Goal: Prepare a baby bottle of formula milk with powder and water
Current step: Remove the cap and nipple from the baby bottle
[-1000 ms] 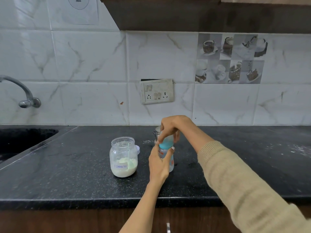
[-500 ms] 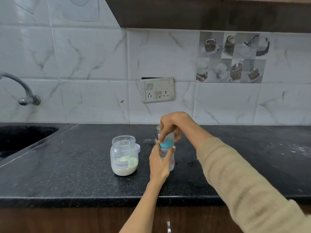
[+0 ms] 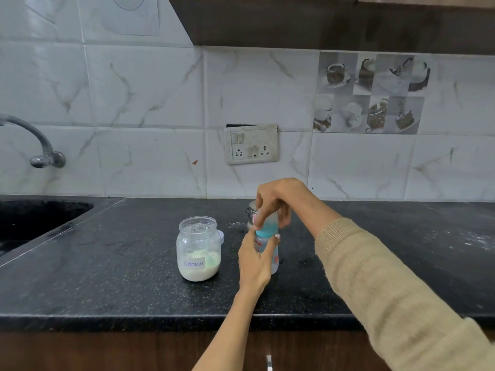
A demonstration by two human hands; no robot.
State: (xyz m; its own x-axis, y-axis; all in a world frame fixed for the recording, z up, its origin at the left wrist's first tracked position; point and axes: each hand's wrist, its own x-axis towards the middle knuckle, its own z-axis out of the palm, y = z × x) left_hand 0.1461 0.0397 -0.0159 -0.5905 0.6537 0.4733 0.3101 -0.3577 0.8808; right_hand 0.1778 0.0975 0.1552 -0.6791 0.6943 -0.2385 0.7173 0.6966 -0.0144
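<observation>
A baby bottle (image 3: 273,259) with a teal collar stands upright on the black counter (image 3: 120,263). My left hand (image 3: 254,261) grips its body from the left. From above, my right hand (image 3: 276,200) grips the clear cap and teal collar (image 3: 266,232) at its top. To the left stands an open glass jar (image 3: 198,249) labelled "Formula", partly filled with pale powder and with a scoop inside. The jar's white lid (image 3: 220,236) lies just behind it.
A steel vessel (image 3: 251,208) stands behind my right hand, mostly hidden. A dark sink (image 3: 32,218) and a tap (image 3: 40,148) are at the far left. A switch and socket plate (image 3: 251,144) sits on the tiled wall. White powder dusts the counter at the far right (image 3: 476,241).
Both hands stay on the bottle. The camera has tilted slightly, so the scene sits a little lower in view.
</observation>
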